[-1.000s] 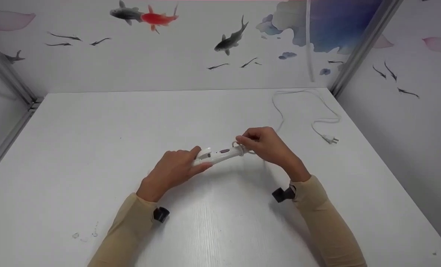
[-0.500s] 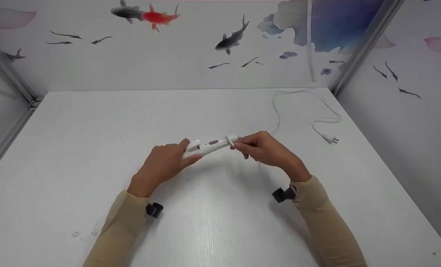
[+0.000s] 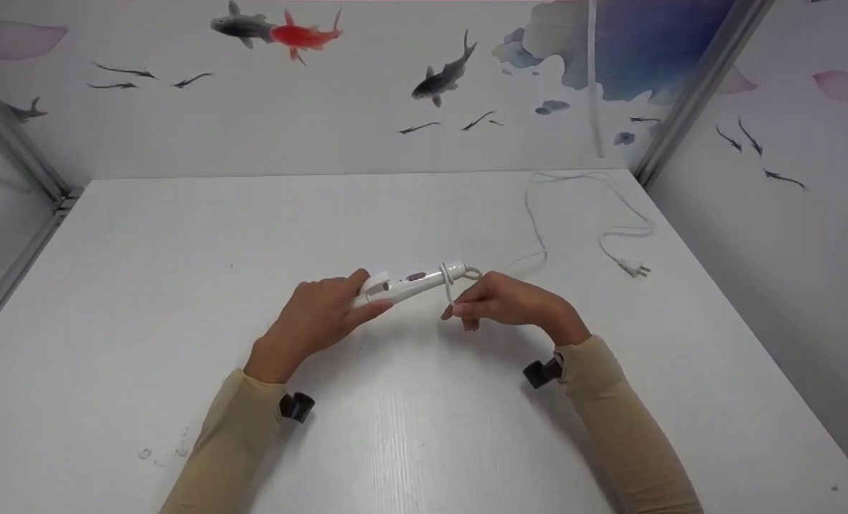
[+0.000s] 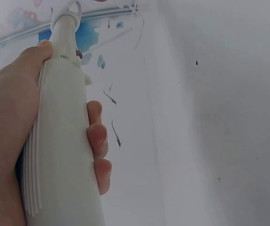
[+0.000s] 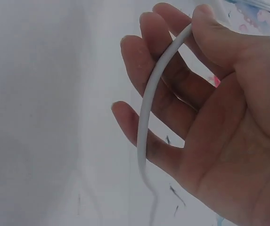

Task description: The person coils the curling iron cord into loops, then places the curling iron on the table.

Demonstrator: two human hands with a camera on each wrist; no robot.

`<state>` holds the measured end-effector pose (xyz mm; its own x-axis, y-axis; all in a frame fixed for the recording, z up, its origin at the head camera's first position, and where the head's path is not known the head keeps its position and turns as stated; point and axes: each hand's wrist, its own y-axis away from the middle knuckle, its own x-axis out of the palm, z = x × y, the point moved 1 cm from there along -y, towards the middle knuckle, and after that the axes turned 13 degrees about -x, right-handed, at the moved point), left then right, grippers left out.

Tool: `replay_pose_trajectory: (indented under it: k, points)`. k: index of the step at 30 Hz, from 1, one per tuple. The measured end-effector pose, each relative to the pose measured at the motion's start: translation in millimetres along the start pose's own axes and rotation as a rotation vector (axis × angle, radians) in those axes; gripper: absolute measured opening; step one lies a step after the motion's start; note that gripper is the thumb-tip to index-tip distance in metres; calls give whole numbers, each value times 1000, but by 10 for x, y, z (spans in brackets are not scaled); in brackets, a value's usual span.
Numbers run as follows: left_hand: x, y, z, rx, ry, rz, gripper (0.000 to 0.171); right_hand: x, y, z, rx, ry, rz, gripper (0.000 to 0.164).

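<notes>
My left hand holds a white hair straightener by its wide end, off the table. Its slim handle with a purple button points right. Seen in the left wrist view, the thumb lies along one side of the white body and the fingers curl round the other. The white power cord loops round the handle near its end. My right hand pinches this cord just below the handle. In the right wrist view the cord runs from between thumb and fingertip across the other, loosely bent fingers.
The rest of the cord snakes over the white table toward the back right, ending in a two-pin plug. Walls printed with fish enclose the back and sides.
The right hand has brought the cord across the handle and down toward me, and now sits lower. The left hand with the straightener has shifted slightly left and up.
</notes>
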<state>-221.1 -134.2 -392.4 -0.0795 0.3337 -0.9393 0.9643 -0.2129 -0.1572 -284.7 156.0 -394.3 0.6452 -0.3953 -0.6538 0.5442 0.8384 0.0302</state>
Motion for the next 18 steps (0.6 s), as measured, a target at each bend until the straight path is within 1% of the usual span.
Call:
replay_pose_trajectory:
  k: [2, 5, 7, 9, 11, 13, 15, 18]
  points:
    - [-8, 2, -7, 4, 18, 0, 44, -7, 0, -58, 65, 24, -29, 26]
    - [-13, 11, -8, 10, 36, -8, 43, 0, -3, -150, 179, 51, -96, 27]
    - [-4, 13, -6, 13, 43, 0, 42, 11, -4, -203, 236, 58, -134, 28]
    - [7, 15, -13, 20, 48, 22, 42, 17, -1, -242, 267, 47, -160, 27]
    - [21, 15, -21, 27, 51, 55, 42, 15, 2, -266, 283, 53, -185, 26]
    - [31, 16, -31, 35, 59, 94, 41, 5, 4, -279, 277, 80, -215, 24]
    - [43, 22, -35, 43, 64, 130, 40, -3, -3, -291, 246, 138, -242, 20]
    - [51, 29, -45, 40, 75, 181, 38, -12, -14, -313, 175, 217, -285, 6]
